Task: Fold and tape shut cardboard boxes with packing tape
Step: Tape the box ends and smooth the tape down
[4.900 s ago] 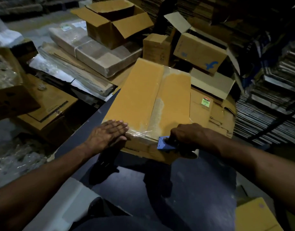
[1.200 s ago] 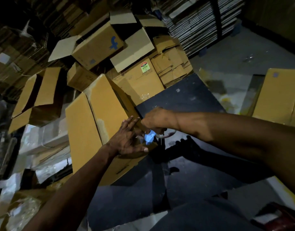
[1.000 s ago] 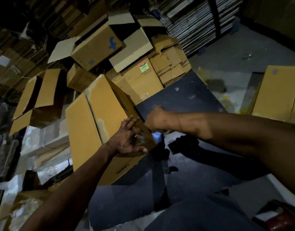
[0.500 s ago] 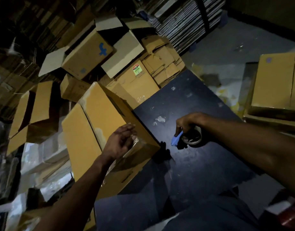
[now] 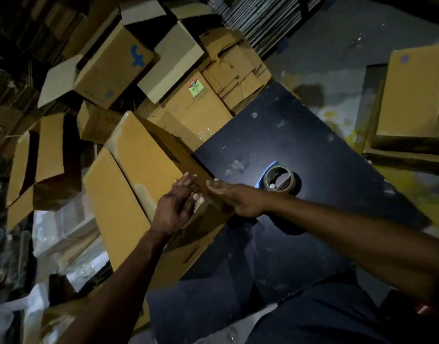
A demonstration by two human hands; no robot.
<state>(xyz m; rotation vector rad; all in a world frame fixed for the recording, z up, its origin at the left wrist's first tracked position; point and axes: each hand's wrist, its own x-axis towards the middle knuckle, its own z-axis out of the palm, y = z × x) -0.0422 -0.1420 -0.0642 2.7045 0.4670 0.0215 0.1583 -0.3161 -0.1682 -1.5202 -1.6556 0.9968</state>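
At table (image 5: 312, 150) edge, both hands (image 5: 172, 211) (image 5: 240, 198) flat on taped box (image 5: 139, 170) corner, fingers straight; tape roll (image 5: 279, 178) just beside.

Bare table (image 5: 312, 150) right of the tape roll (image 5: 280, 179); boxes (image 5: 193, 108) crowd behind.

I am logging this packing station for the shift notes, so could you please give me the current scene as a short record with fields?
box in work: cardboard box, closed, clear tape along its top seam, lying at the left edge of the dark table
left hand: fingers laid over the box's near corner
right hand: fingers straight, flat against the same corner, holding nothing
tape roll: set down on the table, apart from both hands
surroundings: other cardboard boxes heaped beyond the table
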